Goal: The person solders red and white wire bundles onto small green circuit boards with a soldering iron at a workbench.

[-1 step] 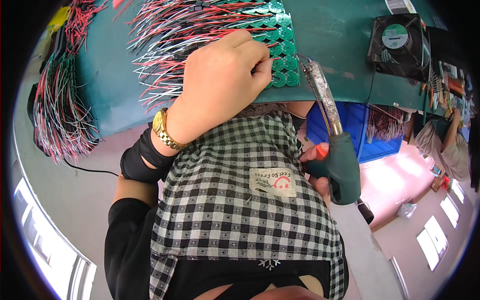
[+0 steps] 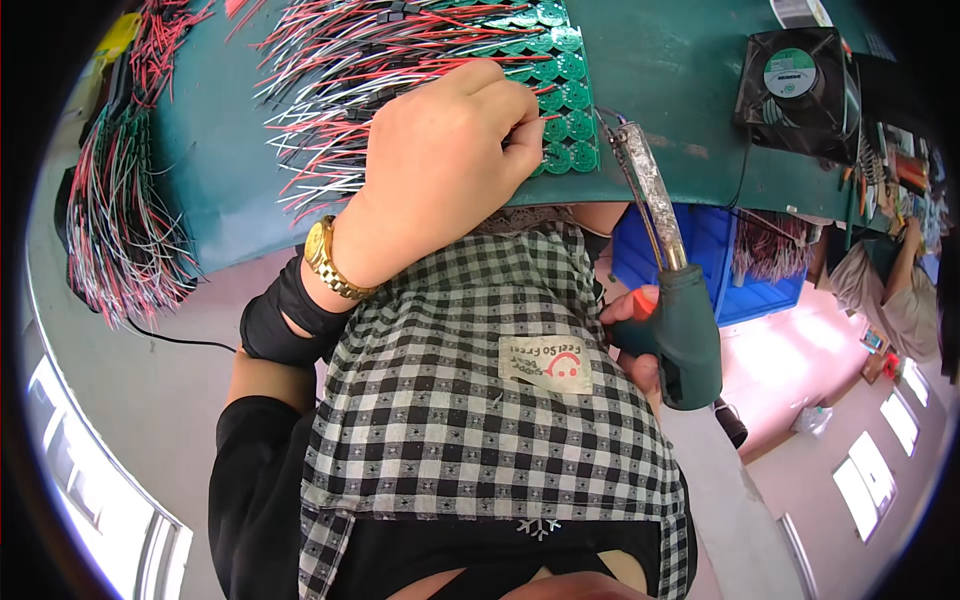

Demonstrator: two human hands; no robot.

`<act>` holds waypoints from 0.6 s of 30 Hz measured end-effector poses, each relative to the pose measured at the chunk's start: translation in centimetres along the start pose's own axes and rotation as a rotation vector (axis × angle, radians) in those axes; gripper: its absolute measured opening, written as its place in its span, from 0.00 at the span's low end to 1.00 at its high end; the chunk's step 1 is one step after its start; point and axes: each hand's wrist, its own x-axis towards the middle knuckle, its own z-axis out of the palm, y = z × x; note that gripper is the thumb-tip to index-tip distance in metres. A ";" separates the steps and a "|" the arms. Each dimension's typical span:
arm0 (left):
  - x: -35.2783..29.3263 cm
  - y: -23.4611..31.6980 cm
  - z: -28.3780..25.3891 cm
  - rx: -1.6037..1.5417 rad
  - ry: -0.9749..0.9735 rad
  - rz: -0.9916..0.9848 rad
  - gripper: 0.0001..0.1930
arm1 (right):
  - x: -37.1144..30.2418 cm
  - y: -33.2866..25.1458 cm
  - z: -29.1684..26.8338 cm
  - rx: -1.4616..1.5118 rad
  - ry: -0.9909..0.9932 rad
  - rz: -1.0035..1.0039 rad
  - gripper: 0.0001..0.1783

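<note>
Nearest to the camera a black-and-white checked cloth apron with a small pale patch is seen, filling the lower middle of the view and hiding most of the right forearm. Just beside its right edge the right hand is found, largely covered by the apron, with its grip closed around the dark green handle of a soldering iron; the iron's long shaft is tilted up and to the left, and its tip is seen close beside the lower right corner of a panel of small round green circuit boards. A black sleeve cuff and a gold metal wristwatch are worn on the left forearm, which is raised from the lower left over the edge of the teal worktop. The left hand is laid knuckles-up on the panel, its fingers curled together at the boards' left edge; whether a wire is pinched between them cannot be told. Bundles of red, white and black wires are spread on the worktop beyond and left of the hand, and more are hung over the left edge. At the far right a black square cooling fan is stood on the worktop, well apart from both hands.
</note>
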 end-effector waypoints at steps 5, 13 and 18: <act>-0.2 -0.2 -0.5 0.009 -0.054 0.001 0.05 | 0.4 0.2 0.1 -0.009 -0.063 -0.087 0.36; 0.7 -0.7 -1.0 -0.231 -0.172 0.173 0.07 | 1.6 1.4 1.9 0.117 0.248 -0.305 0.39; -0.2 -0.5 -1.1 -0.164 -0.107 0.105 0.06 | 0.9 2.7 1.7 0.077 0.168 -0.264 0.39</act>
